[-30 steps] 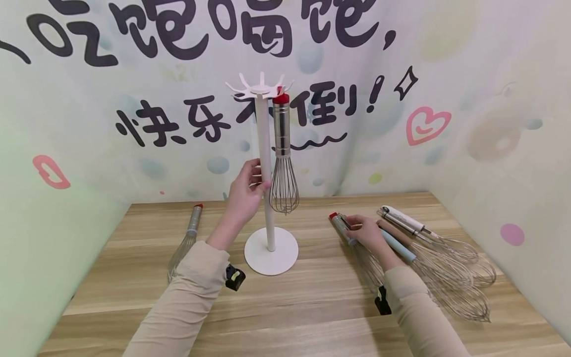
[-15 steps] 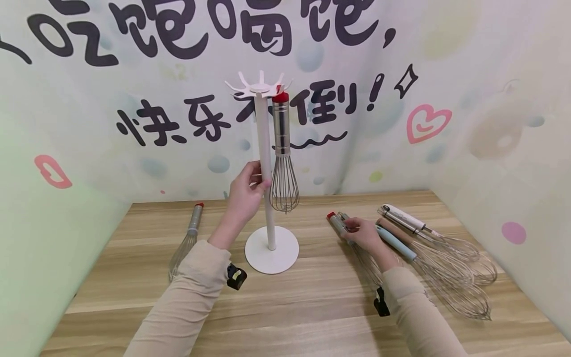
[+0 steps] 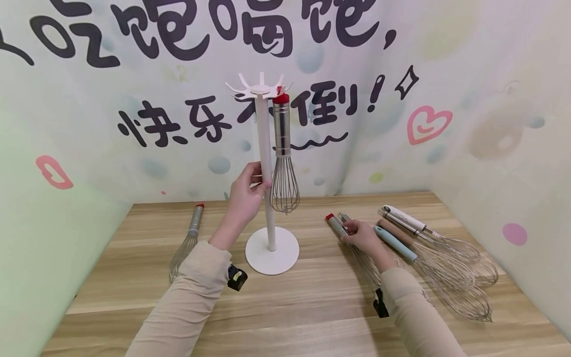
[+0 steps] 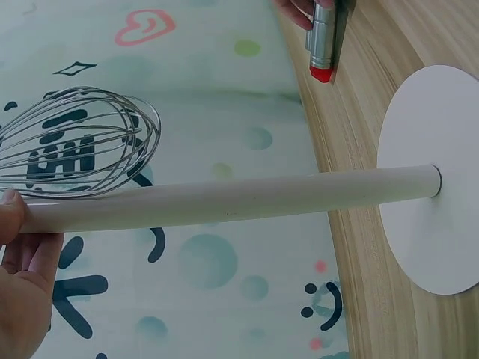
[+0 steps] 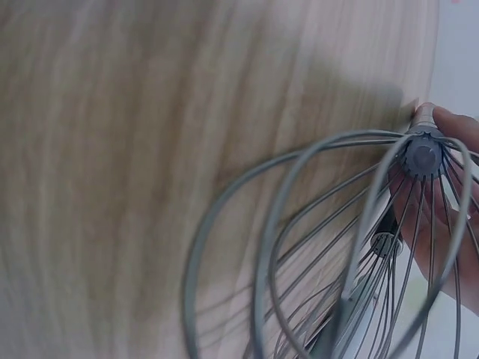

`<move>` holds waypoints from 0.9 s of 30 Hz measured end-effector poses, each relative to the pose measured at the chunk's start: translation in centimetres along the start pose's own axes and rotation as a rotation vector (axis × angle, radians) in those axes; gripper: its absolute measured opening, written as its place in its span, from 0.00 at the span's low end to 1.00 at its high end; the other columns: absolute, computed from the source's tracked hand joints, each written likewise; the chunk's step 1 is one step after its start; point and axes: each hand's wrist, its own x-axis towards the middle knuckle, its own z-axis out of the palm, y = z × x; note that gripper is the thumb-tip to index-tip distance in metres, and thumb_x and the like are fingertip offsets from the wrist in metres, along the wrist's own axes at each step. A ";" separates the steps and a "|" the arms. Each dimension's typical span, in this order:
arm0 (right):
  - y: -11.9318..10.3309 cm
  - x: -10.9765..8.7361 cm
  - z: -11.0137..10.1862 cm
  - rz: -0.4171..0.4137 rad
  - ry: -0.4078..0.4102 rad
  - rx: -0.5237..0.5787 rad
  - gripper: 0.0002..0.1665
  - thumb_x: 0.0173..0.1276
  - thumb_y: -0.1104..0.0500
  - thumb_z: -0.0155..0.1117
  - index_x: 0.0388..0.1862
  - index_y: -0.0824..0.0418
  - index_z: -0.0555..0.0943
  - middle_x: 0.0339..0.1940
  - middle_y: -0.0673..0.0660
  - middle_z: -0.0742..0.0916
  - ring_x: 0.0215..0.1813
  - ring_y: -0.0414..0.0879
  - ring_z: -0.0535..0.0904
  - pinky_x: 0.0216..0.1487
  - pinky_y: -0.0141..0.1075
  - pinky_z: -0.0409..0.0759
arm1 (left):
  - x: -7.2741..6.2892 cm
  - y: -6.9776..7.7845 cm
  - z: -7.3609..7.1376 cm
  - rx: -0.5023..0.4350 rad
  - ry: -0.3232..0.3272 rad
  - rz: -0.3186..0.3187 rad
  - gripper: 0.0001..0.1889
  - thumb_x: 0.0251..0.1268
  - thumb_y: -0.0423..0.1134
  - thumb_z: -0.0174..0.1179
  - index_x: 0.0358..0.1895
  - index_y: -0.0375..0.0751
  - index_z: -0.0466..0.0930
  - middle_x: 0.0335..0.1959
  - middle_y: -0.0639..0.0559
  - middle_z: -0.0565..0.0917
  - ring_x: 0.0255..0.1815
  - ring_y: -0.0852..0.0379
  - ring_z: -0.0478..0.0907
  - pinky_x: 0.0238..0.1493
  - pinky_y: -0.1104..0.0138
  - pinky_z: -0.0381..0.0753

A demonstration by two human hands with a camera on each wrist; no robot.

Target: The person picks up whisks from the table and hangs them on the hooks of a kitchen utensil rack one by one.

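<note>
A white stand with a ring of hooks [image 3: 260,90] rises from a round base [image 3: 272,263]. My left hand [image 3: 244,194] holds its pole [image 4: 247,202] midway up, thumb in front. From a hook hangs a whisk [image 3: 282,130] with a steel handle and red end, wires pointing down. At the right, my right hand [image 3: 363,237] pinches the handle of a second red-ended whisk [image 3: 336,225]. In the right wrist view this whisk's hub [image 5: 423,155] and wires are close up. Another whisk's handle end [image 3: 342,217] shows just beyond the fingers, the rest mostly hidden.
Right of my right hand lie a blue-handled whisk [image 3: 394,243], a brown-handled whisk [image 3: 394,232] and a white-and-steel-handled whisk [image 3: 403,219], their wires overlapping. One red-ended whisk [image 3: 195,220] lies on the left of the wooden table [image 3: 312,317]. A printed wall stands behind.
My right hand has shifted slightly left with the red-ended whisk, away from the blue-handled one. My left hand stays on the pole, and the hanging whisk stays in place.
</note>
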 end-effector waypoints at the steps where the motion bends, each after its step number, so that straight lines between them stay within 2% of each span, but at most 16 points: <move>1: 0.0 0.0 0.0 0.001 -0.001 -0.003 0.29 0.61 0.64 0.65 0.60 0.73 0.72 0.55 0.73 0.79 0.54 0.61 0.77 0.55 0.48 0.80 | 0.0 0.0 0.0 -0.001 0.002 0.002 0.20 0.66 0.25 0.53 0.61 0.29 0.66 0.54 0.34 0.75 0.56 0.41 0.76 0.62 0.59 0.79; 8: 0.1 0.2 0.0 0.002 0.015 -0.026 0.28 0.59 0.64 0.66 0.58 0.72 0.73 0.51 0.72 0.81 0.51 0.58 0.78 0.51 0.45 0.81 | -0.1 0.2 0.1 -0.012 0.024 0.016 0.19 0.65 0.24 0.54 0.59 0.28 0.67 0.53 0.33 0.76 0.54 0.40 0.77 0.62 0.58 0.80; 18: -0.1 0.2 -0.3 0.017 0.017 -0.012 0.29 0.59 0.65 0.64 0.61 0.71 0.73 0.54 0.71 0.81 0.52 0.58 0.78 0.50 0.43 0.82 | -0.1 0.0 0.2 -0.002 0.037 0.020 0.19 0.65 0.25 0.55 0.59 0.29 0.68 0.53 0.33 0.77 0.54 0.41 0.77 0.61 0.59 0.80; 27: -1.0 0.1 -0.7 -0.021 0.046 0.011 0.29 0.58 0.65 0.63 0.60 0.69 0.74 0.53 0.70 0.82 0.56 0.60 0.78 0.51 0.43 0.82 | -0.2 0.2 0.2 -0.007 0.043 0.027 0.19 0.65 0.25 0.55 0.58 0.29 0.68 0.52 0.33 0.77 0.54 0.40 0.77 0.61 0.58 0.80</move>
